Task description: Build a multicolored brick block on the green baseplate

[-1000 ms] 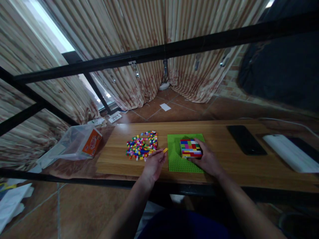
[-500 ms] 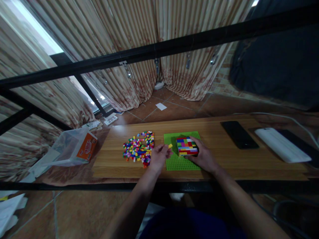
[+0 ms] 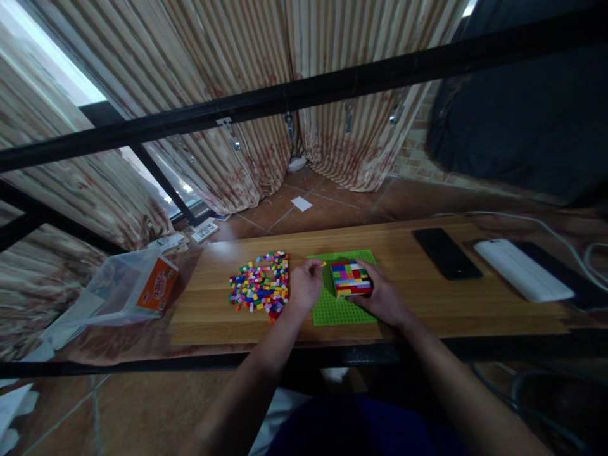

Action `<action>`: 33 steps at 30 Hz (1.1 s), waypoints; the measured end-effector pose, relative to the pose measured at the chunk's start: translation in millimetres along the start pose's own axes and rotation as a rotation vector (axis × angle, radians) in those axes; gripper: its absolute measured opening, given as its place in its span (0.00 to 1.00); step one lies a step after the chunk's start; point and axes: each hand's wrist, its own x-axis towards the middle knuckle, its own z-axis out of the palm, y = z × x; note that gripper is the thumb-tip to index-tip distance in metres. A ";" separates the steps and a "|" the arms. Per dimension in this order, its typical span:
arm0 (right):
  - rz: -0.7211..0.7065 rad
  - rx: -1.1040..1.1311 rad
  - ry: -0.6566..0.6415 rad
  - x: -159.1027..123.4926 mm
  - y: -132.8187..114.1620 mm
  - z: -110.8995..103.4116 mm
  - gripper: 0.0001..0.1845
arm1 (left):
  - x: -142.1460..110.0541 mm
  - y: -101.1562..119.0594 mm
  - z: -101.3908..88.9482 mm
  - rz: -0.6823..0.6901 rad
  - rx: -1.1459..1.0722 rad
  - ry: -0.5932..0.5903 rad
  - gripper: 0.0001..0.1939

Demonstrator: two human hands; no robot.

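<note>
A boxy block of many-coloured toy bricks [image 3: 350, 277] sits over the green studded baseplate [image 3: 344, 315]. My right hand [image 3: 380, 294] is wrapped round its right side, thumb at the near edge and fingers at the far corner. Between the fingertips of my left hand [image 3: 306, 282] is a small yellow brick [image 3: 323, 263], mostly covered by the fingers. That hand hovers at the baseplate's left edge, apart from the block. To its left lies a loose heap of small coloured bricks [image 3: 259, 282] on the wooden board.
A clear plastic bin [image 3: 118, 288] with an orange label stands left of the wooden board [image 3: 204, 316]. On the right lie a black phone [image 3: 446, 253] and a white oblong device [image 3: 522, 269] near a white cable [image 3: 536, 218]. A black metal rail [image 3: 266, 98] crosses beyond the board.
My left hand has turned at the wrist, its fingertips with the yellow brick shifting slightly away from me. My right hand keeps its hold on the block. The whole view has shifted a little.
</note>
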 end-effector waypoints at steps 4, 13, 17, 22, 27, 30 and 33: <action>0.001 -0.004 -0.009 0.1 -1.7 -0.9 0.46 | 4.4 8.6 8.2 0.049 0.140 -0.002 0.12; -0.007 0.003 -0.006 0.3 -1.1 -0.2 0.45 | -4.0 10.5 18.0 0.092 0.130 -0.043 0.13; -0.015 -0.005 -0.004 0.3 -0.4 -0.1 0.46 | -4.5 9.0 19.8 0.118 0.167 -0.076 0.14; -0.027 -0.012 0.006 0.3 1.4 0.9 0.45 | -4.3 11.1 20.4 0.123 0.349 -0.081 0.17; -0.045 0.007 0.023 0.7 5.5 3.1 0.47 | 5.3 17.5 15.4 0.161 0.507 -0.195 0.16; -0.038 0.012 0.034 0.8 5.5 3.7 0.46 | 13.6 21.7 13.1 0.197 0.570 -0.242 0.15; -0.039 0.006 0.044 0.8 4.1 3.5 0.46 | 19.7 24.7 12.8 0.214 0.614 -0.267 0.16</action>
